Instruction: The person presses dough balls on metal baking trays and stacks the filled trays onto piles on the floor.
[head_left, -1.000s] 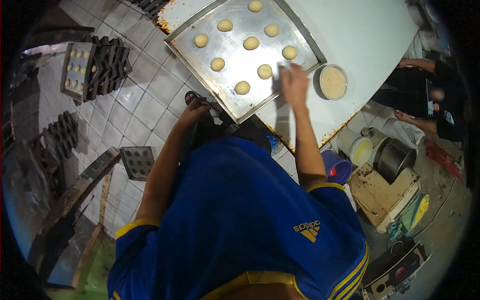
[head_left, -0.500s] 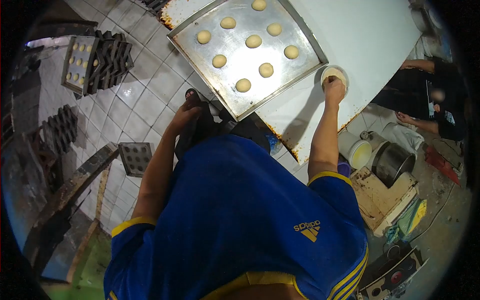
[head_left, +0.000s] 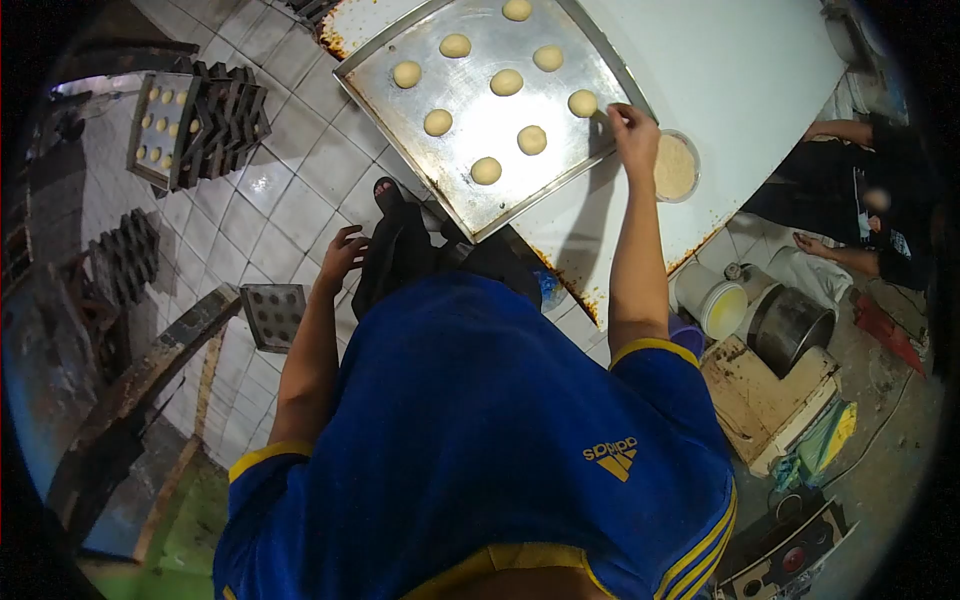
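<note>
A large metal baking tray (head_left: pixel 470 215) lies on the white table, with several round, pale dough balls (head_left: pixel 532 140) spaced apart in it. My right hand (head_left: pixel 636 140) is over the tray's right rim, thumb and fingers pinched together beside the rightmost dough ball (head_left: pixel 582 103). Whatever is between those fingertips is too small to make out. Just right of that hand, a round bowl (head_left: pixel 676 167) holds a beige, crumb-like or seed-like filling. Down at my side, away from the table, my left hand (head_left: pixel 343 257) hangs with its fingers apart and nothing in it.
The white table (head_left: pixel 745 70) has rusty edges. At right, a person (head_left: pixel 865 200) in dark clothes is near the table, with a white bucket (head_left: pixel 718 305) and a metal pot (head_left: pixel 790 325) below. Stacked trays (head_left: pixel 215 125) stand on the tiled floor at left.
My right hand has come out of the bowl and moved up and left to the tray's rim, fingers still pinched. My left hand has shifted slightly left and down, its fingers now apart.
</note>
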